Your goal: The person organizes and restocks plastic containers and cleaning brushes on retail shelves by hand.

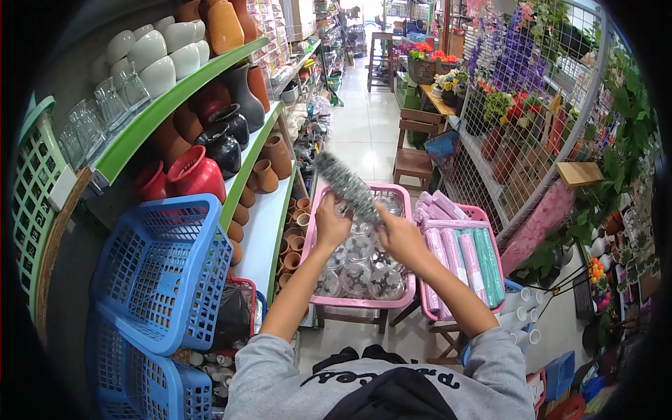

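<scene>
A long, rounded, speckled grey thing [348, 187], fuzzy-looking like a duster, slants above the pink basket [362, 304]. My right hand [401, 238] is closed around its lower right end. To the left, my left hand [332, 222] has curled fingers just below the grey thing, over the basket's left side. What those fingers hold, if anything, is hidden. Several clear round glasses or jars [355, 277] with dark cross-shaped patterns at their bases fill the basket, which rests on a wooden stool [381, 320].
Beside it, a second pink basket [498, 302] holds lilac and teal wrapped rolls [472, 262]. Blue plastic baskets [157, 273] stand at left, near shelves [253, 224] of pots, bowls and glasses. A wire rack [532, 105] with artificial flowers lines the right; a tiled aisle [357, 126] runs ahead.
</scene>
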The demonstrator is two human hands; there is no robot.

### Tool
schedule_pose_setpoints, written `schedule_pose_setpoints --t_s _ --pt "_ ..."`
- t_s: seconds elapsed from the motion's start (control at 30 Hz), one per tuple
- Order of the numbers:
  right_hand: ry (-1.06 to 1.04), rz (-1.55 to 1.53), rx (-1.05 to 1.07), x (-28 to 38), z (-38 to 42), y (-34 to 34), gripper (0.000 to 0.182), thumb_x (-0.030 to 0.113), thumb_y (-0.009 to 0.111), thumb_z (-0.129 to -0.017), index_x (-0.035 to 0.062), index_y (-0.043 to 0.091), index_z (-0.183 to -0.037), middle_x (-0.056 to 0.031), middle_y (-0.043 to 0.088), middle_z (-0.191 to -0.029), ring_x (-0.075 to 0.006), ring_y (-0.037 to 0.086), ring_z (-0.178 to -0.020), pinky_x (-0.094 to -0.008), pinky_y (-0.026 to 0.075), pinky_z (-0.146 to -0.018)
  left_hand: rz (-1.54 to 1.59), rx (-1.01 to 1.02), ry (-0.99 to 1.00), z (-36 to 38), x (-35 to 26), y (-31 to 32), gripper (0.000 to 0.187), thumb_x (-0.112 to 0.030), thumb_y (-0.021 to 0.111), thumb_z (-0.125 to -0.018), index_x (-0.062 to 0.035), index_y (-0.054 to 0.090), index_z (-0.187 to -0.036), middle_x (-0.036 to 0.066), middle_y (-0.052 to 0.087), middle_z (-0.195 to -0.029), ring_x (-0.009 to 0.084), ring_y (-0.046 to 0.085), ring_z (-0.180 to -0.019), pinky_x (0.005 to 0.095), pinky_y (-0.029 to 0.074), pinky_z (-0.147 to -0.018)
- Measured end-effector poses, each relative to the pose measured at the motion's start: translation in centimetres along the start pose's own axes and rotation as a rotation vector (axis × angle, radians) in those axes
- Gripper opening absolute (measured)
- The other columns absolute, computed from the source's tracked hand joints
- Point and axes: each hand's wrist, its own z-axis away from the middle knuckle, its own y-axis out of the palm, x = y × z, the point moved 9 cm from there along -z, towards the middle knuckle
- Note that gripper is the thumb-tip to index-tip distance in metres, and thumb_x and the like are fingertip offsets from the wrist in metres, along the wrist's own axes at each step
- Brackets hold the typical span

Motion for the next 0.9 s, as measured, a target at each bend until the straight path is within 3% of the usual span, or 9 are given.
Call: schedule_pose_setpoints --t_s 0.1,0.17,0.23,0.3,0.43,0.47,0.6,0.77,0.9 --pt "0.134 -0.137 0.018 -0.7 -0.2 -1.1 0.050 0.015 0.054 -0.082 0.0053 0.039 -0.129 -0.0284 0.057 -0.074 -0.0433 0.057 -0.073 -0.0485 0.044 -0.069 0.056 -0.045 -0.010 0.1 0.0 -0.3 0.030 -0.006 0.069 -0.065 0.0005 0.058 -0.093 0.016 0.063 -0.085 0.0318 0.061 -0.080 0.0367 0.046 -0.072" --pt "-0.097 -0.046 0.057 1.5 0.9 -0.1 0.048 0.014 0.054 -0.083 0.0051 0.040 -0.129 -0.0286 0.058 -0.075 -0.0424 0.057 -0.072 -0.0470 0.045 -0.066 0.040 0.084 -0.125 0.5 1.7 0.9 0.035 -0.006 0.070 -0.066 -0.0003 0.055 -0.097 0.014 0.061 -0.089 0.0296 0.059 -0.083 0.0344 0.046 -0.075" --pt "-0.079 0.005 0.071 1.8 0.6 -0.7 0.047 0.014 0.053 -0.084 0.0047 0.041 -0.128 -0.0281 0.058 -0.076 -0.0423 0.058 -0.073 -0.0446 0.045 -0.067 0.058 0.050 -0.102 0.4 0.7 0.4 0.034 -0.006 0.071 -0.066 -0.0007 0.055 -0.095 0.013 0.059 -0.089 0.0279 0.058 -0.084 0.0332 0.045 -0.076" --pt "0.220 -0.194 0.039 -0.7 0.0 -2.6 0.045 0.014 0.053 -0.085 0.0039 0.042 -0.128 -0.0280 0.059 -0.081 -0.0434 0.058 -0.080 -0.0414 0.045 -0.074 0.042 0.048 -0.063 0.4 -0.2 0.2 0.034 -0.006 0.072 -0.066 -0.0001 0.053 -0.094 0.012 0.058 -0.088 0.0255 0.058 -0.083 0.0326 0.045 -0.076" --pt "0.018 -0.412 -0.129 -0.9 -0.2 -2.5 0.042 0.015 0.053 -0.086 0.0067 0.044 -0.126 -0.0264 0.060 -0.095 -0.0379 0.060 -0.090 -0.0376 0.045 -0.079 0.298 0.008 -0.133 0.6 1.4 1.2 0.038 -0.004 0.073 -0.068 -0.0011 0.048 -0.097 0.009 0.056 -0.090 0.0179 0.054 -0.084 0.0292 0.044 -0.077" --pt "-0.008 -0.453 -0.149 -0.9 -0.2 -2.5 0.042 0.016 0.052 -0.088 0.0028 0.044 -0.126 -0.0237 0.059 -0.108 -0.0309 0.058 -0.102 -0.0333 0.042 -0.088 0.300 0.008 -0.129 0.6 1.9 1.6 0.038 -0.004 0.073 -0.068 -0.0011 0.048 -0.097 0.009 0.056 -0.090 0.0179 0.054 -0.084 0.0292 0.044 -0.077" --pt "0.105 -0.792 -0.171 -2.5 -0.3 -1.0 0.041 0.019 0.050 -0.090 -0.0018 0.044 -0.125 -0.0160 0.056 -0.117 -0.0209 0.051 -0.108 -0.0306 0.036 -0.094 0.300 0.047 -0.151 0.8 2.7 2.3 0.042 -0.002 0.072 -0.070 -0.0034 0.042 -0.099 0.008 0.052 -0.093 0.0142 0.053 -0.085 0.0270 0.044 -0.076" --pt "-0.020 -0.626 -0.196 -0.3 -0.1 -2.4 0.041 0.019 0.050 -0.090 -0.0016 0.044 -0.125 -0.0161 0.057 -0.115 -0.0215 0.053 -0.106 -0.0304 0.037 -0.093 0.423 0.059 -0.353 0.9 4.2 2.9 0.047 -0.003 0.072 -0.072 -0.0032 0.037 -0.104 0.008 0.051 -0.096 0.0131 0.054 -0.085 0.0252 0.045 -0.074" --pt "0.025 -0.743 -0.316 -1.8 -1.1 -3.9 0.038 0.016 0.048 -0.090 -0.0026 0.045 -0.123 -0.0141 0.060 -0.109 -0.0187 0.053 -0.101 -0.0295 0.039 -0.090 0.384 0.026 -0.213 0.9 4.9 2.8 0.047 -0.003 0.070 -0.075 -0.0032 0.037 -0.108 0.008 0.051 -0.103 0.0136 0.054 -0.091 0.0260 0.045 -0.078"
